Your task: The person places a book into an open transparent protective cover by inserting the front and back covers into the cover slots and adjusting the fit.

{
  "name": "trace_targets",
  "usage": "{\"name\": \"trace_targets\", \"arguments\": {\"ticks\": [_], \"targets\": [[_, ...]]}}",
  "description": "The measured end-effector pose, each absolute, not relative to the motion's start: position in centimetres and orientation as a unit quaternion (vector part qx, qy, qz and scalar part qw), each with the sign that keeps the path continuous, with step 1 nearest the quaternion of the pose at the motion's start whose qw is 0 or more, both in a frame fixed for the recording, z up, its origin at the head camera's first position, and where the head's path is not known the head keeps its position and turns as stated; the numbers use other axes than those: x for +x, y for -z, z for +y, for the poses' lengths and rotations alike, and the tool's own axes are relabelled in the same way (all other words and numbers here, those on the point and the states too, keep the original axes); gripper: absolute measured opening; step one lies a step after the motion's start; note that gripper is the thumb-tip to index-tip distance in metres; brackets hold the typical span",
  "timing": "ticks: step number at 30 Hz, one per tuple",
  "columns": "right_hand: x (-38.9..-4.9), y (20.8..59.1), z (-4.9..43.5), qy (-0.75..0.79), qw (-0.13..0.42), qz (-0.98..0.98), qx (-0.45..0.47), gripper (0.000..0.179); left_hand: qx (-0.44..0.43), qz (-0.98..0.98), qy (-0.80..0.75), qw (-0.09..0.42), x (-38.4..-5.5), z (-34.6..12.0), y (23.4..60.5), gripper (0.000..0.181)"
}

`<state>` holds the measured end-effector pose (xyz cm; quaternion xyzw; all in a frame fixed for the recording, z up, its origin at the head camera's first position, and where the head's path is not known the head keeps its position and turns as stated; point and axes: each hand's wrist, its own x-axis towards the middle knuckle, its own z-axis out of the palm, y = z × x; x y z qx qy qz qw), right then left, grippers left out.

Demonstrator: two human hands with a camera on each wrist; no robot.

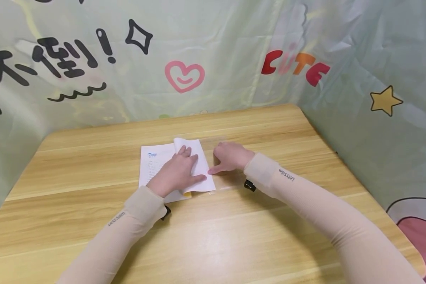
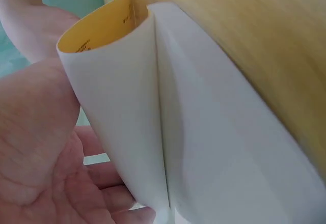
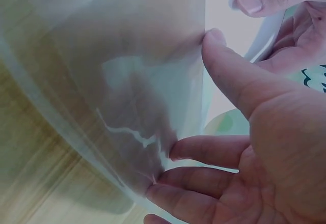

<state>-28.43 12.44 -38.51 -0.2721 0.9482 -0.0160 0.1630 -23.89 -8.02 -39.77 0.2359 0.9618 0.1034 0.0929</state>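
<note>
A booklet with a printed white page (image 1: 155,159) lies on the table, its white cover flap (image 1: 201,150) turned to the right. My left hand (image 1: 177,170) rests on the flap with fingers and thumb spread. In the left wrist view the white flap (image 2: 112,91) bows up beside the palm, and a yellow-orange printed side (image 2: 104,25) shows inside the curve. My right hand (image 1: 230,156) is just right of the flap. Its thumb touches the flap's edge, and its bent fingers touch a clear plastic film (image 3: 127,107), which wrinkles at the fingertips.
The wood-grain table (image 1: 213,240) reaches a fabric backdrop (image 1: 234,71) behind and at the right side. Both forearms wear beige sleeves (image 1: 305,193). A small black device (image 1: 249,185) sits at the right wrist.
</note>
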Motion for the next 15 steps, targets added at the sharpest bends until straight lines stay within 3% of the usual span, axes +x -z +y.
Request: {"name": "trace_targets", "arguments": {"ticks": [15], "targets": [[-28.19, 38.28, 12.53, 0.008, 0.159, 0.948, -0.277, 0.057, 0.264, 0.953, -0.117, 0.091, -23.63, -7.89, 39.6, 0.071]]}}
